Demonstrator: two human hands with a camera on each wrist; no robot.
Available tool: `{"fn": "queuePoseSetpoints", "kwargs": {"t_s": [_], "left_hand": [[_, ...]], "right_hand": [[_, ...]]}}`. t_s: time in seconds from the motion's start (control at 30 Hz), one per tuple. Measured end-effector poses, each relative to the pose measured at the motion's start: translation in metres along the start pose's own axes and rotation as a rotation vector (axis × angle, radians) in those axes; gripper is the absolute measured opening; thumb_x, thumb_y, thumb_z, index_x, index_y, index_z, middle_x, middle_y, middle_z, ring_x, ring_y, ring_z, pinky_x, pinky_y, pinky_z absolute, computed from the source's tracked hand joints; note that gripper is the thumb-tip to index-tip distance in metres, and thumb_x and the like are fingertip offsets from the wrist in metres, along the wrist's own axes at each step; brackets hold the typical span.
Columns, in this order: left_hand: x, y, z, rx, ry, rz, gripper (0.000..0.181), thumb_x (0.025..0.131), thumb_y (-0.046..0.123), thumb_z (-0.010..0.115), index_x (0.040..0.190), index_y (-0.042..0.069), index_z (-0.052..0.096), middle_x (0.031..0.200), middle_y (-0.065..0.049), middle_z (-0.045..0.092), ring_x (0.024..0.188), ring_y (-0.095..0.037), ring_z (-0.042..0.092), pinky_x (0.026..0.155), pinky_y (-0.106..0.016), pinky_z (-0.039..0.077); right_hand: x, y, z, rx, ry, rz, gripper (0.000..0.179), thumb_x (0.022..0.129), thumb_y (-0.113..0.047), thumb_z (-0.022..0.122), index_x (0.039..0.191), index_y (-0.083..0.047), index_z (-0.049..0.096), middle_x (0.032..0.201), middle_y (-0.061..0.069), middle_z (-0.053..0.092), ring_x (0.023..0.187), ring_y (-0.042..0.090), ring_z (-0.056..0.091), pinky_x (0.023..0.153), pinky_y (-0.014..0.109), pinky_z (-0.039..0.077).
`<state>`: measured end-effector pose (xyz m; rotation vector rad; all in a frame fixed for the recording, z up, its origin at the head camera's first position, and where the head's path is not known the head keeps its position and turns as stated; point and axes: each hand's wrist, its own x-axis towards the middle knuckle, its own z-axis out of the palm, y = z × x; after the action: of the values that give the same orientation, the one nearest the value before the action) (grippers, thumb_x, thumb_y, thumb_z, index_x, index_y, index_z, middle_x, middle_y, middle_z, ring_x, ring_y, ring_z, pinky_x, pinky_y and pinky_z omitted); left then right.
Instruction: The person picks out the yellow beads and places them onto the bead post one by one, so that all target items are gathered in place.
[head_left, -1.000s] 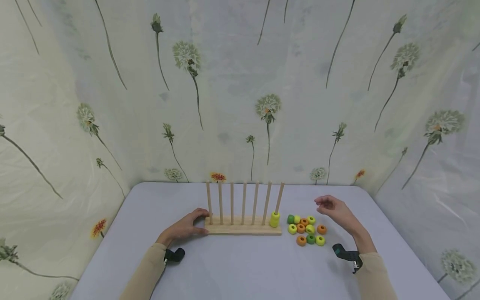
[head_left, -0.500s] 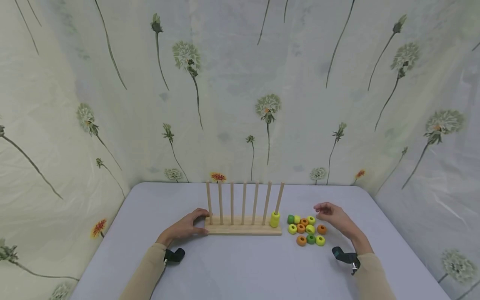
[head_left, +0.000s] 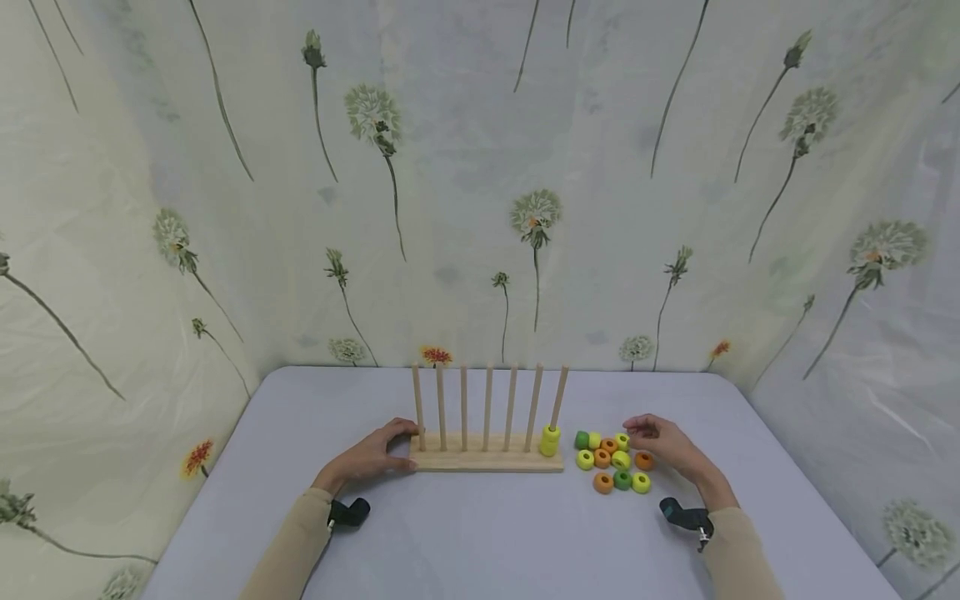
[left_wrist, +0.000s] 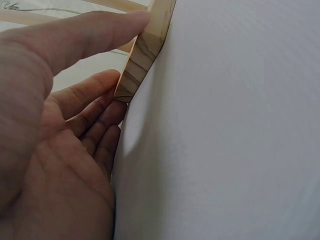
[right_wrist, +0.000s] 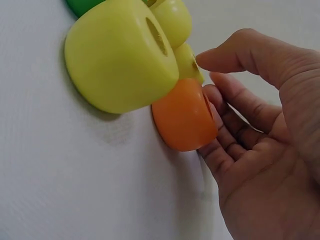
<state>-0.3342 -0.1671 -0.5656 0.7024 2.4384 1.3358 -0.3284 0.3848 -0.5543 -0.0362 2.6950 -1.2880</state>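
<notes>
- The worktop (head_left: 480, 542) is pale; the rack (head_left: 487, 462) is the dial's centre, 12 o'clock being the far side.
- The left sleeve (head_left: 288, 542) comes in at 8 o'clock, the right sleeve (head_left: 742, 554) at 4, with a small dark camera on each wrist.
- Nearest loose beads, between 3 and 4 o'clock, in a row: orange bead (head_left: 603, 489), green bead (head_left: 622, 486), yellow bead (head_left: 641, 489).
- Behind them, at 3 o'clock: four more, yellow, orange, yellow, orange, the last set slightly apart from the others.
- The left hand (head_left: 367, 457) is at 9 o'clock, its grip pinching the rack's end, thumb at the near corner and fingers bent at the far one.
- The rack's base carries seven upright pegs (head_left: 488, 408); the one toward 3 o'clock wears two stacked beads (head_left: 550, 442), both yellow.
- The farthest loose beads, just past 3 o'clock toward 2: green, yellow, orange and the corner bead (head_left: 622, 447), yellow.
- The right hand (head_left: 671, 443) is beyond these at 3 o'clock; its grip is loosely bent, thumb and index parted, holding nothing. The tips are at the corner bead; whether they touch it I cannot tell.
- Farthest, at 12: a cloth (head_left: 450, 208) printed with dandelions.
</notes>
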Motion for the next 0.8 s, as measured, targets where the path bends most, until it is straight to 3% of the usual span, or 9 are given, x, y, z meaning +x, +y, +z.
{"fn": "queuePoseSetpoints", "kwargs": {"t_s": [0.53, 0.8], "left_hand": [[0.0005, -0.0003, 0.0002, 0.034, -0.005, -0.008, 0.061, 0.077, 0.032, 0.081, 0.131, 0.018, 0.054, 0.145, -0.005, 0.041, 0.142, -0.029, 0.03, 0.117, -0.053, 0.02], [-0.0005, 0.0007, -0.0003, 0.031, 0.006, -0.038, 0.063, 0.076, 0.033, 0.081, 0.131, 0.018, 0.054, 0.145, -0.004, 0.042, 0.142, -0.029, 0.03, 0.117, -0.054, 0.021]], "right_hand": [[0.0029, -0.0023, 0.0024, -0.021, -0.043, 0.006, 0.042, 0.085, -0.02, 0.072, 0.119, -0.001, 0.057, 0.103, 0.009, 0.058, 0.09, 0.02, 0.051, 0.072, 0.028, 0.046], [0.0053, 0.0007, 0.0041, -0.031, -0.058, 0.0, 0.04, 0.086, -0.022, 0.071, 0.119, -0.002, 0.058, 0.103, 0.009, 0.058, 0.091, 0.02, 0.051, 0.073, 0.028, 0.046]]}}
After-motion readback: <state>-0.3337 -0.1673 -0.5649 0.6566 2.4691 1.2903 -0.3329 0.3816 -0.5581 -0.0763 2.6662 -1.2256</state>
